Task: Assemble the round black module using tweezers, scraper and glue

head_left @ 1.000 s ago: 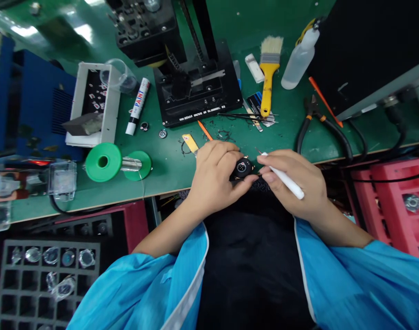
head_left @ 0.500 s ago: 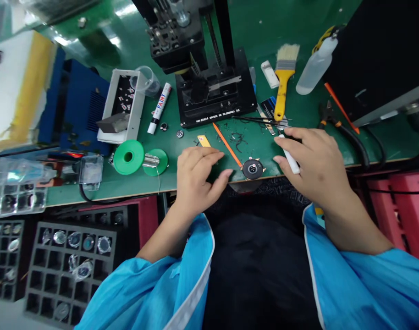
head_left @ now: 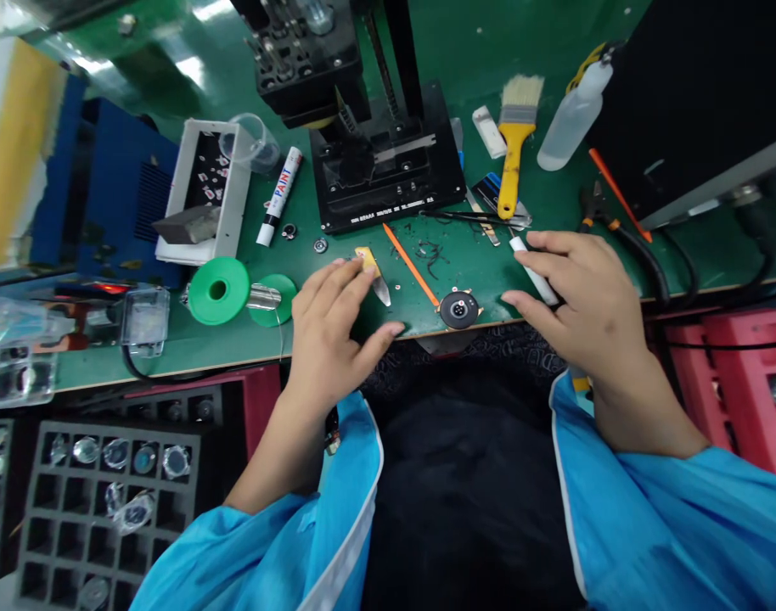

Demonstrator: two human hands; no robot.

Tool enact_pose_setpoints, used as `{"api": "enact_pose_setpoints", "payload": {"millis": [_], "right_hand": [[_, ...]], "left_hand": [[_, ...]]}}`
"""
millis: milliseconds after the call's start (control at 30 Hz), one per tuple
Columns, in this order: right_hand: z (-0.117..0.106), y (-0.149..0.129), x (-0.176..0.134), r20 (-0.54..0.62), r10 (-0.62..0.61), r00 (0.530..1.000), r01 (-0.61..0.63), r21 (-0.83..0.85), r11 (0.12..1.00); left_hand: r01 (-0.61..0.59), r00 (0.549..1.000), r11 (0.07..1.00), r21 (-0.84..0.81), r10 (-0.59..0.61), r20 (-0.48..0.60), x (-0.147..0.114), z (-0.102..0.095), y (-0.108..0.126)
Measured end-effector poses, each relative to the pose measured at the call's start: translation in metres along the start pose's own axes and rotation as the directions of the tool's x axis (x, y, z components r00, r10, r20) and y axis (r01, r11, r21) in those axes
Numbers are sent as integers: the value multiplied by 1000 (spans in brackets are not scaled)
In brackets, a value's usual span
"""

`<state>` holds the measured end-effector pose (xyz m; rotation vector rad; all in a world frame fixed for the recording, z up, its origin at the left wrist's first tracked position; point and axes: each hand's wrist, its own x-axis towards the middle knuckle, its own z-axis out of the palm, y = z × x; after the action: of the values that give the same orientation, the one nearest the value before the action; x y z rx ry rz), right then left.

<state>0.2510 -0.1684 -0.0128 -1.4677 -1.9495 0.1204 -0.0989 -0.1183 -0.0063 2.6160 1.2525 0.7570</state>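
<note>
My left hand (head_left: 337,327) lies low over the bench with its fingers spread. Its fingertips reach the yellow handle of a small flat-bladed tool (head_left: 380,288); the hand is not closed round it. On the right, my right hand (head_left: 579,288) is half curled, thumb apart from the fingers. A slim white-handled tool (head_left: 534,273) lies under its fingers, touching or nearly touching them, its lower end partly hidden. Between the hands, at the bench edge, sits a round black watch body (head_left: 459,311) with its back facing up. An orange stick (head_left: 411,265) points at it.
A black press (head_left: 388,182) stands behind. Leftward are a paint marker (head_left: 279,197), a solder spool (head_left: 219,290) and a white box (head_left: 232,204) of small parts. Rightward are tweezers (head_left: 470,218), a yellow brush (head_left: 513,161), a bottle (head_left: 572,123) and cutters (head_left: 608,222). Black shavings (head_left: 431,252) lie mid-bench.
My left hand has shifted left, uncovering the blade of the yellow-handled tool. The white-handled tool has tilted a little, and my right thumb stays apart. The whole view has shifted slightly.
</note>
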Motion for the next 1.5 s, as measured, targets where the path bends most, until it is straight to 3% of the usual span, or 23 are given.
{"api": "enact_pose_setpoints", "payload": {"millis": [167, 433, 733, 900, 1067, 1133, 1200, 1267, 1333, 1433, 1500], "right_hand": [[0, 0, -1, 19, 4, 1000, -4, 6, 1000], [0, -1, 0, 2, -9, 1000, 9, 22, 1000], [-1, -8, 25, 57, 18, 998, -19, 9, 1000], [-3, -15, 22, -13, -19, 1000, 20, 53, 998], [-14, -36, 0, -104, -60, 993, 86, 264, 961], [-13, -48, -11, -28, -52, 998, 59, 457, 888], [-7, -59, -22, 152, -45, 987, -74, 692, 718], [4, -67, -31, 310, -38, 950, -256, 843, 472], [15, -70, -38, 328, 29, 944, -321, 897, 303], [23, -69, -42, 297, 146, 944, -322, 925, 204], [22, -67, -41, 252, 187, 949, -289, 935, 204]], "left_hand": [[-7, 992, 1000, 28, 3, 128, 12, 3, -4], [-60, 983, 998, 34, 53, 177, 3, -10, -3], [-115, 990, 993, -40, 117, 74, -10, -4, -2], [-186, 981, 980, -66, 189, 51, -17, -10, -1], [-169, 962, 981, -94, 143, -234, -17, -8, 1], [-149, 921, 985, -91, 105, -374, -13, -5, 12], [-201, 887, 971, -134, 122, -445, -7, -2, 29], [-324, 901, 919, -224, 227, -370, 1, 1, 49], [-446, 889, 833, -327, 370, -269, 11, 5, 67], [-518, 853, 747, -417, 420, -308, 23, 15, 81], [-531, 846, 728, -434, 419, -331, 27, 22, 83]]}}
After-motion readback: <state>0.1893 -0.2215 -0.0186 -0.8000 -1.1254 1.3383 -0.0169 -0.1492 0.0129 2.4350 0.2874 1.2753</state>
